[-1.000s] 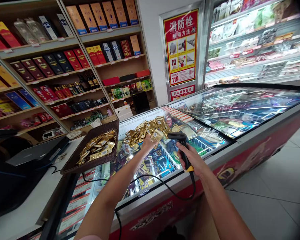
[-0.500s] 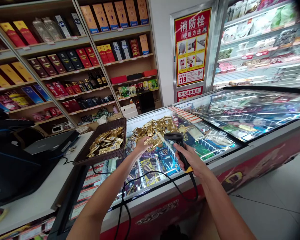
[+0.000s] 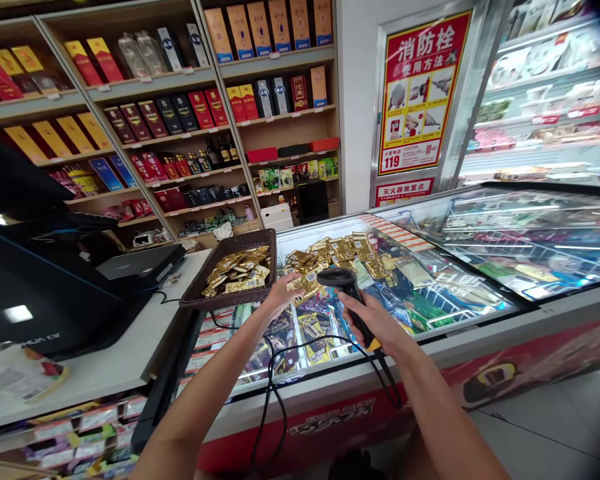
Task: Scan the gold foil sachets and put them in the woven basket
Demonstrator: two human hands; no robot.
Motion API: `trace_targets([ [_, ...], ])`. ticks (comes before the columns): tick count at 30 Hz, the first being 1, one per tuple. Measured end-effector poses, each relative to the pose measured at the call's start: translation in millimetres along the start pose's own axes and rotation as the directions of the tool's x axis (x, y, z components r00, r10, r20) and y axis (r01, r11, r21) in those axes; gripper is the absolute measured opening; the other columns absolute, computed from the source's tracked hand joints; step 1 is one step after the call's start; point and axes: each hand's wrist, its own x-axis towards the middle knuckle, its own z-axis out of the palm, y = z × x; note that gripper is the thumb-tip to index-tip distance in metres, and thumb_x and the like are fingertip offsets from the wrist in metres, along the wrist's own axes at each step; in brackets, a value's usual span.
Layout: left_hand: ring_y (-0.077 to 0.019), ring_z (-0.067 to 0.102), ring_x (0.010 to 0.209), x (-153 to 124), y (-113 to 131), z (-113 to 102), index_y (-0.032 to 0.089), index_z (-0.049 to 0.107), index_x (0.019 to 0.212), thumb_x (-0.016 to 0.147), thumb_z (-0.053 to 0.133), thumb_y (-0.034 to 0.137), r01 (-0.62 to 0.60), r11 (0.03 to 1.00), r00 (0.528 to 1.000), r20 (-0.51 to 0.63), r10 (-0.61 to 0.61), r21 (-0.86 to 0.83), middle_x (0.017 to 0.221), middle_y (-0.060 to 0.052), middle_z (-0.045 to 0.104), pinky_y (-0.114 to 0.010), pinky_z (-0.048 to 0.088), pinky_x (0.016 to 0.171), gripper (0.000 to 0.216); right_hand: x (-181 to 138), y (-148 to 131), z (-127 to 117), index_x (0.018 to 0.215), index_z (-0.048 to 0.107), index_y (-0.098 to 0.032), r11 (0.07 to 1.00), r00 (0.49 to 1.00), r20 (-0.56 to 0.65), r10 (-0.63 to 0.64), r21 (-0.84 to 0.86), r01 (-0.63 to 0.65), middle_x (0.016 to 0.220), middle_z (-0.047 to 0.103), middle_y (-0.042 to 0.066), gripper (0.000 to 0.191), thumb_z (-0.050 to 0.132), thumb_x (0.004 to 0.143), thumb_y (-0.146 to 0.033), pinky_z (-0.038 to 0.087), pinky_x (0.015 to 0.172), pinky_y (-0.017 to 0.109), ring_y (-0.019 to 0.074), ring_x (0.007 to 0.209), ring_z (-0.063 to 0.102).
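While the right hand [image 3: 370, 317] curls its fingers round the grip of the black scanner [image 3: 338, 276], the left hand [image 3: 282, 293] pinches a gold packet [image 3: 309, 285] above the freezer [image 3: 555, 317]! Look at that line-up: packet just beyond the left fingertips, scanner head close on its right, brown basket [image 3: 235, 301] off left. The packet's long axis? Can't tell.

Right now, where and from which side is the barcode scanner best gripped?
Probably by the scanner's handle, from its lower right, with fingers wrapped around it as the right hand has them. The handle is slim and slants down to the right, below the broader scanner head, while the cable leaves its lower end.
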Motion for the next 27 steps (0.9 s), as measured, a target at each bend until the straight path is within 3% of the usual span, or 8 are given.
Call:
trace_targets([
  [9,-0.0233,0.067,0.074,-12.2,-13.9,-23.4,0.021,0.075,0.103,0.06,0.088,0.038,0.026,0.999,0.999,-0.021,-0.027,-0.047,0.084,-0.005,0.072,-0.035,0.054,0.067,0.048,6.4,4.6,21.7,0.085,0.045,-0.024,1.0,0.999,0.042,0.007,-0.013,-0.006,0.06,0.052,-0.009,0.047,0.069,0.078,-0.063,0.037,0.032,0.02,0.0062,0.034,0.043],
  [16,-0.0217,0.066,0.084,-13.0,-9.8,-65.9,0.021,0.075,0.104,0.068,0.079,0.034,-0.092,0.996,0.996,-0.013,0.092,-0.016,0.1,-0.005,0.072,-0.03,0.05,0.071,0.039,12.8,11.5,31.9,0.083,0.047,-0.023,0.999,0.998,0.045,0.038,0.016,-0.038,0.056,0.051,-0.008,0.045,0.069,0.079,-0.062,0.035,0.031,0.02,0.0066,0.033,0.043],
  [20,-0.0236,0.065,0.09,-2.6,-12.2,-106.6,0.02,0.075,0.101,0.067,0.077,0.03,-0.116,0.993,0.982,-0.154,0.112,-0.013,0.1,-0.006,0.073,-0.032,0.049,0.08,0.036,15.1,12.6,33.9,0.085,0.048,-0.023,0.998,0.998,0.026,0.061,0.023,-0.062,0.057,0.051,-0.009,0.044,0.071,0.078,-0.061,0.035,0.031,0.02,0.0066,0.033,0.042],
  [23,-0.0244,0.066,0.094,5.5,-23.9,-132.7,0.018,0.074,0.102,0.067,0.076,0.028,-0.059,0.998,0.96,-0.272,0.067,0.036,0.102,-0.006,0.073,-0.034,0.049,0.085,0.036,15.2,11.4,35.2,0.084,0.048,-0.023,0.997,0.997,0.025,0.071,0.026,-0.072,0.059,0.052,-0.008,0.044,0.071,0.078,-0.06,0.035,0.03,0.02,0.0063,0.034,0.043],
  [27,-0.0277,0.062,0.11,9.0,-41.3,-147.7,0.019,0.071,0.111,0.069,0.074,0.022,0.065,0.988,0.884,-0.468,0.01,0.143,0.116,-0.01,0.07,-0.038,0.046,0.095,0.042,16.4,12.6,34.8,0.085,0.046,-0.023,0.997,0.997,0.046,0.063,0.05,-0.065,0.061,0.052,-0.009,0.045,0.072,0.078,-0.06,0.036,0.03,0.019,0.0057,0.034,0.043],
])
